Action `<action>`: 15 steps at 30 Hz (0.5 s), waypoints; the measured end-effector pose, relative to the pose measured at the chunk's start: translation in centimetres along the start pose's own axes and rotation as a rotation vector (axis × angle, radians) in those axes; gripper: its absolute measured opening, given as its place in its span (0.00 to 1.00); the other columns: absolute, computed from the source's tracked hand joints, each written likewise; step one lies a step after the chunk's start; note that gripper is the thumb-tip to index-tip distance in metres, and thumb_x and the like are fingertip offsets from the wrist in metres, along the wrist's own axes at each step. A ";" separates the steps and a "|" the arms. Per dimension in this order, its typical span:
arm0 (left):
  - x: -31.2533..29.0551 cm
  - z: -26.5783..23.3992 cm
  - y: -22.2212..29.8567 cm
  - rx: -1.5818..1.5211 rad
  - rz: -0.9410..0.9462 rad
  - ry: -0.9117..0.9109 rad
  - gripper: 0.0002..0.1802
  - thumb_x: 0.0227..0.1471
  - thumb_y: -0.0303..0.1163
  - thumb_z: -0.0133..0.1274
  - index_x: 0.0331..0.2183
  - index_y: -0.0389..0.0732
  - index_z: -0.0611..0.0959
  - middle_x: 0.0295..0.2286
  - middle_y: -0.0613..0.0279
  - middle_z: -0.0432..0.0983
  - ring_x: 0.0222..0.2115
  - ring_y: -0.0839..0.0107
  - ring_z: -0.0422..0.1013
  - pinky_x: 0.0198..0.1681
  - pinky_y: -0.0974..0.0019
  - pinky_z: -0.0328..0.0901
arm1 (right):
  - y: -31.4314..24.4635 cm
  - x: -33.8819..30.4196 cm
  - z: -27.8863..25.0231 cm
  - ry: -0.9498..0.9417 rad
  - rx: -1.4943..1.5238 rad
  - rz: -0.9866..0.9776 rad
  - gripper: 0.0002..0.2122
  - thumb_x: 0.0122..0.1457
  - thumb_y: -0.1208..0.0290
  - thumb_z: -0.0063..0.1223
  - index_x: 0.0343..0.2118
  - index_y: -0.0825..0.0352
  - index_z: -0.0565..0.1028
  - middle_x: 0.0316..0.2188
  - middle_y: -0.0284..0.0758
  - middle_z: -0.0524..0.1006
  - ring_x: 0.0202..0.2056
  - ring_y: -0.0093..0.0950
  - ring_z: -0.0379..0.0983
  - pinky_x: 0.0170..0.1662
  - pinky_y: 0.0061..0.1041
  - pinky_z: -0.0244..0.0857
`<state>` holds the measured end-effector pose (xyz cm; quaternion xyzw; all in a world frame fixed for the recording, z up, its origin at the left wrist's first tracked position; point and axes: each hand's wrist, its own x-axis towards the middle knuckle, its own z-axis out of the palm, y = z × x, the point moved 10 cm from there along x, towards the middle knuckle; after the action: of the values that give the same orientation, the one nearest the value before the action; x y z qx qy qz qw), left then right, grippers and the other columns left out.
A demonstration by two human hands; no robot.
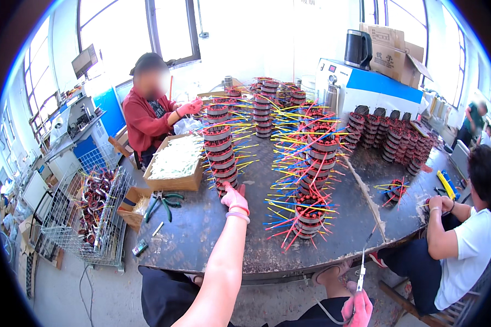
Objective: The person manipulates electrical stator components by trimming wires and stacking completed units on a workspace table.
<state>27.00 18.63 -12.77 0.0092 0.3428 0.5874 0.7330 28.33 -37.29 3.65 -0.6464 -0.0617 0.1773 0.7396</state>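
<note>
My left hand (pixel 235 200), in a pink glove, is stretched forward to the foot of a tall stack of motor stators (pixel 221 158). Its thumb and fingers close round the lowest stator, though the stack hides some of the fingertips. Yellow and red wire leads stick out of the stack's sides. Low at the front, my gloved right hand (pixel 358 309) grips a soldering iron (pixel 361 272) by its pale handle, the thin tip pointing up towards the table edge. A cord runs from this hand. Right of the left hand stands another stator stack (pixel 310 215) with blue, yellow and red leads.
Green-handled pliers (pixel 164 204), a small dark box (pixel 140 248) and a carton of white sleeves (pixel 175 158) are on the left. More stators (pixel 390 136) crowd the back right. One co-worker (pixel 147 117) sits far left, another (pixel 463 234) at right. A wire cart (pixel 87 218) stands beside the table (pixel 245 245).
</note>
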 end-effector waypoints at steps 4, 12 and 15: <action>3.4 0.9 2.0 -0.002 0.037 -0.033 0.39 0.50 0.41 0.62 0.49 0.33 0.54 0.40 0.41 0.70 0.31 0.51 0.75 0.33 0.57 0.77 | 0.2 0.5 0.4 0.004 0.019 -0.003 0.17 0.66 0.61 0.44 0.19 0.61 0.64 0.12 0.23 0.57 0.13 0.14 0.49 0.18 0.19 0.38; 6.1 4.4 2.7 0.089 0.067 -0.154 0.36 0.52 0.40 0.59 0.52 0.33 0.58 0.41 0.44 0.71 0.31 0.51 0.75 0.34 0.54 0.77 | -0.7 1.9 2.0 0.039 -0.035 -0.022 0.18 0.66 0.62 0.43 0.17 0.60 0.62 0.11 0.24 0.57 0.14 0.15 0.49 0.19 0.19 0.39; 7.5 5.6 3.1 0.149 0.070 -0.195 0.32 0.54 0.43 0.57 0.52 0.33 0.63 0.40 0.47 0.73 0.31 0.53 0.75 0.35 0.55 0.77 | -0.8 2.3 2.7 0.041 -0.068 -0.018 0.19 0.66 0.62 0.43 0.17 0.60 0.62 0.12 0.24 0.58 0.14 0.15 0.49 0.19 0.19 0.40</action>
<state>27.74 28.28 -10.87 0.1327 0.3122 0.5820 0.7391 29.73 -34.10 4.51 -0.6739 -0.0581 0.1550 0.7200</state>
